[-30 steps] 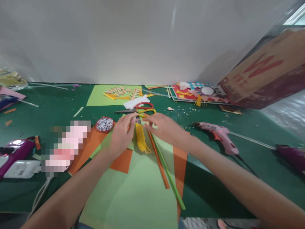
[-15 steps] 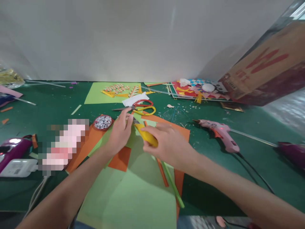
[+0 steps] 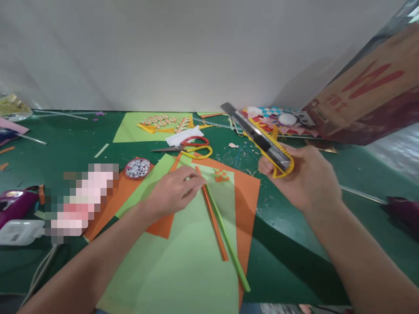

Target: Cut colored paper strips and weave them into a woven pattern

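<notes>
My right hand (image 3: 304, 174) is closed around a yellow utility knife (image 3: 268, 146), raised above the table, its blade pointing up and to the left. My left hand (image 3: 178, 187) is over the light green paper (image 3: 183, 270), fingers bent together at the upper ends of an orange paper strip (image 3: 216, 226) and a green paper strip (image 3: 234, 253). What its fingertips pinch is hidden. Just right of them lies a small woven orange-and-green paper piece (image 3: 221, 175). Scissors (image 3: 196, 150) with red and yellow handles rest beyond the left hand.
A round dish of googly eyes (image 3: 138, 168) stands to the left, near a blurred pink object (image 3: 88, 200). Woven paper shapes (image 3: 160, 123) lie at the back on green paper. A brown paper bag (image 3: 363, 91) leans at the right. Orange paper (image 3: 247, 196) lies beneath the green sheet.
My right hand has lifted the utility knife off the paper, up and to the right, and it now covers the pink glue gun. My left hand has moved right and nearer, to the strips.
</notes>
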`<state>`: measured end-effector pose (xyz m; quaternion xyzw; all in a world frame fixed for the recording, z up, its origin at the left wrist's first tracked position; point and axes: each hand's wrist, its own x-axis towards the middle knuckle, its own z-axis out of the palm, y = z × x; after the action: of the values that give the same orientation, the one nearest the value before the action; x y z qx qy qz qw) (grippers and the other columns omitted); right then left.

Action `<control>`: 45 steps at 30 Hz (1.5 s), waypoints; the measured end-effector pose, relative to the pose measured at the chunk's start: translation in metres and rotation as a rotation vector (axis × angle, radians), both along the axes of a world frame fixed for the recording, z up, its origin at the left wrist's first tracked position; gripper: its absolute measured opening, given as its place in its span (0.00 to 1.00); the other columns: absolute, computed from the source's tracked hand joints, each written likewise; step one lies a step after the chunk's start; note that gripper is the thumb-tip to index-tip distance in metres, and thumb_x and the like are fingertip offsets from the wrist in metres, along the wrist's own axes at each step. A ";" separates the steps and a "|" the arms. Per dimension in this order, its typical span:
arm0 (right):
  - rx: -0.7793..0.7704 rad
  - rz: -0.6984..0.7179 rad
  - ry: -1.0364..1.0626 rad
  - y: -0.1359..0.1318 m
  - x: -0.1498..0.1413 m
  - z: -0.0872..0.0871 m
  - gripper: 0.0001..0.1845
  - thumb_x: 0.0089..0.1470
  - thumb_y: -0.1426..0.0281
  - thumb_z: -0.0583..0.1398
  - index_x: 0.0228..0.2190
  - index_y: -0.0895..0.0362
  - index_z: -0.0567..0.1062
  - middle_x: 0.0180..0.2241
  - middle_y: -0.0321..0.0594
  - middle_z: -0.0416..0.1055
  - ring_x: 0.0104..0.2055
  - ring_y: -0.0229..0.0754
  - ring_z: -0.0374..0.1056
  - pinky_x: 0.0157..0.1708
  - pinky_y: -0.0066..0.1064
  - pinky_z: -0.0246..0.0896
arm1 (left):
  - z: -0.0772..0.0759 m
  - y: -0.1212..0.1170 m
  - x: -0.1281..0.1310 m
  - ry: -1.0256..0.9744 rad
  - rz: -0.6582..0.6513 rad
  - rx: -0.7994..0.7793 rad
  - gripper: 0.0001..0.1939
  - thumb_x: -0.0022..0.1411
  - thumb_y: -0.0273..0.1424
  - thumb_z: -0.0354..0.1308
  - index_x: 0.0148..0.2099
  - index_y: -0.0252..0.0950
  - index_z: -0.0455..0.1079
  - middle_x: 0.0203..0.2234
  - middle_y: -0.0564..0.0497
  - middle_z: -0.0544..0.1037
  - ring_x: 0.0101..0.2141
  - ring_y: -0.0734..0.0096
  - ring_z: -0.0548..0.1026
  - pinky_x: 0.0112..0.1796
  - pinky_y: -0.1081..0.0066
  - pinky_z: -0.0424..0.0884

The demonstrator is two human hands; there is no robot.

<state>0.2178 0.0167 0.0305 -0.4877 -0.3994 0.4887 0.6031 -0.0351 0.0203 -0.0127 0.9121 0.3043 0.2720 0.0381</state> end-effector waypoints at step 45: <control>-0.224 0.340 -0.178 -0.025 -0.030 -0.026 0.17 0.39 0.60 0.65 0.29 0.58 0.70 0.18 0.29 0.61 0.20 0.32 0.56 0.21 0.28 0.49 | 0.012 -0.002 0.005 0.182 -0.176 0.548 0.12 0.68 0.21 0.46 0.43 0.31 0.72 0.37 0.48 0.82 0.37 0.69 0.77 0.33 0.71 0.73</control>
<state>0.1879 -0.0086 0.0048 -0.5186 -0.4707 0.5798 0.4164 -0.0301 0.0186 -0.0007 0.9319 0.1416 0.2569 -0.2133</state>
